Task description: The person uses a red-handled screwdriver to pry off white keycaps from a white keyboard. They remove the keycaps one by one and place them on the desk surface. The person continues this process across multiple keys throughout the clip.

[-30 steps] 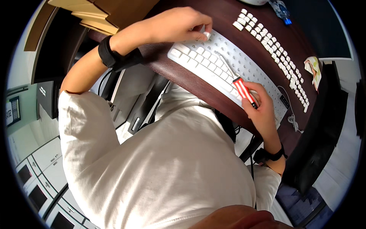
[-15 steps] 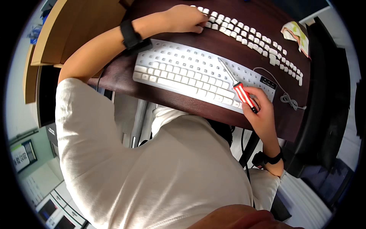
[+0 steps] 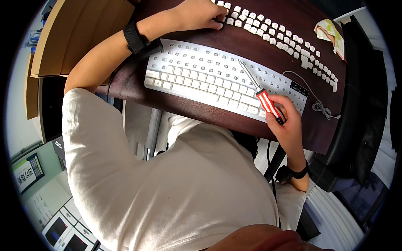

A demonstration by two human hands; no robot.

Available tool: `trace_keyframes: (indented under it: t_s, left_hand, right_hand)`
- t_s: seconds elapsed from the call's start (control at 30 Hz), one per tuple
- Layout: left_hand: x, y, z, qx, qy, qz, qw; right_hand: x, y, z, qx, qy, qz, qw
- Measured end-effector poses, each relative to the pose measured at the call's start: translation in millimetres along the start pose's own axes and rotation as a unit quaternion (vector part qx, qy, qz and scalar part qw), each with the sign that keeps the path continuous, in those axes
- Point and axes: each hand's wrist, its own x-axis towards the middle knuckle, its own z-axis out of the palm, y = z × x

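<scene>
A white keyboard [image 3: 197, 92] lies along the near edge of the dark desk. Its lower rows carry white keycaps, while bare switches show in the upper rows. My right hand [image 3: 289, 121] is closed around the red-and-white striped handle of a screwdriver [image 3: 265, 102], whose metal shaft points up and left over the bare switches. At the far side, my left hand [image 3: 201, 16] reaches the left end of the rows of loose keycaps [image 3: 268, 29]. Its fingers are bent around a white keycap [image 3: 220, 26] by the thumb, partly hidden.
A coiled white cable [image 3: 321, 109] lies right of the keyboard. At the far right of the desk is a crumpled patterned cloth [image 3: 331, 35]. Brown cardboard [image 3: 83, 37] stands at the left, and a black padded seat [image 3: 356, 113] borders the right side.
My left hand has shifted slightly left and away along the loose keycaps. My right hand and the screwdriver stay nearly where they were. The whole view has tilted a little.
</scene>
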Motion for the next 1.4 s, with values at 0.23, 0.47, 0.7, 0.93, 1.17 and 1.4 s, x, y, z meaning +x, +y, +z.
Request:
trace_keyframes:
  t_s: [0.23,0.47,0.7,0.93,1.17,1.4]
  left_hand:
    - [-20,7,-33,-0.021,0.025,0.026,0.999]
    - [-88,27,-67,-0.118,-0.037,-0.005,0.992]
    - [-160,23,-13,-0.175,0.002,-0.051,0.983]
    - [-175,23,4,-0.222,0.02,-0.059,0.973]
    - [-174,24,7,-0.237,0.008,-0.08,0.968]
    - [-178,20,9,-0.255,0.01,-0.07,0.964]
  right_hand:
    - [8,0,3,-0.019,-0.009,-0.016,1.0]
    - [15,-20,10,-0.031,-0.085,-0.03,0.995]
    - [39,-73,37,-0.117,-0.179,-0.125,0.969]
    - [60,-101,65,-0.161,-0.225,-0.131,0.952]
    - [62,-119,77,-0.251,-0.225,-0.114,0.934]
    - [71,-138,82,-0.364,-0.237,-0.196,0.879]
